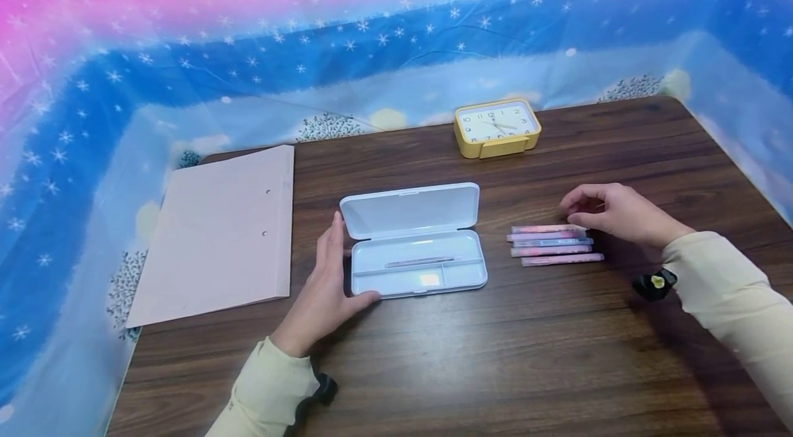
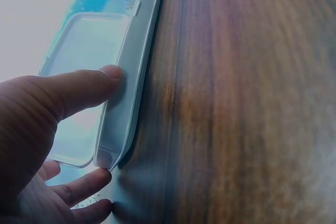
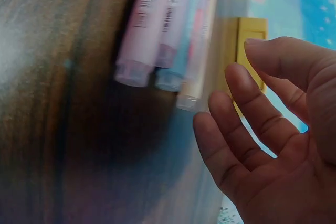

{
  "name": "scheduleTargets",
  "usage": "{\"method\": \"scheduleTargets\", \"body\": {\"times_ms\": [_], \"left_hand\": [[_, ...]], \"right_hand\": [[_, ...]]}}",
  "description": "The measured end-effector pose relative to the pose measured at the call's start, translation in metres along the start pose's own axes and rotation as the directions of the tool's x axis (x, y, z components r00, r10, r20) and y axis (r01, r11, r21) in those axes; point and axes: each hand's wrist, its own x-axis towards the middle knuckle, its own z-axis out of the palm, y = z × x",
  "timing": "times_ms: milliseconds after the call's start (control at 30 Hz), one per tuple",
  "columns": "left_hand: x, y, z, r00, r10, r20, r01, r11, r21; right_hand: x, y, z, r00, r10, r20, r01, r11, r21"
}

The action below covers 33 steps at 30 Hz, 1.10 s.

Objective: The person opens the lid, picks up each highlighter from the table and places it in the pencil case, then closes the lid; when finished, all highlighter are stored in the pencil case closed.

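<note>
A white pencil case [image 1: 396,281] lies on the table with its lid [image 1: 411,213] raised toward the back. Inside, one slim pen [image 1: 423,262] rests in the long rear compartment. At the case's left end, my left hand [image 1: 325,285] sets its thumb against the front wall, with the other fingers fairly straight by the end. Several pastel pens [image 1: 551,242] lie side by side to the right of the case. Just past their right ends is my right hand [image 1: 626,213]. Its fingers bend loosely, and nothing shows between them in the right wrist view.
A yellow alarm clock [image 1: 498,128] stands at the back of the wooden table [image 1: 495,368]. On the left lies a pale pink folder [image 1: 217,237] with two small holes. A pink and blue snowflake cloth [image 1: 372,31] hangs behind the table and along its sides.
</note>
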Motion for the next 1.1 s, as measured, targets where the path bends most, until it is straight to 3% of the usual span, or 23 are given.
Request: {"method": "scheduleTargets", "body": {"times_ms": [433, 800, 1100], "left_hand": [[0.0, 0.0, 0.001, 1.0, -0.003, 0.003, 0.003, 1.0, -0.007], [-0.001, 0.001, 0.0, 1.0, -0.009, -0.001, 0.009, 1.0, -0.009], [-0.001, 0.0, 0.0, 1.0, -0.009, -0.001, 0.009, 1.0, -0.008]], "right_hand": [[0.009, 0.007, 0.01, 0.998, 0.005, 0.055, -0.004, 1.0, -0.018], [0.016, 0.007, 0.012, 0.997, -0.077, 0.026, 0.079, 0.993, -0.083], [0.016, 0.002, 0.01, 0.997, -0.067, 0.029, 0.069, 0.994, -0.084]]}}
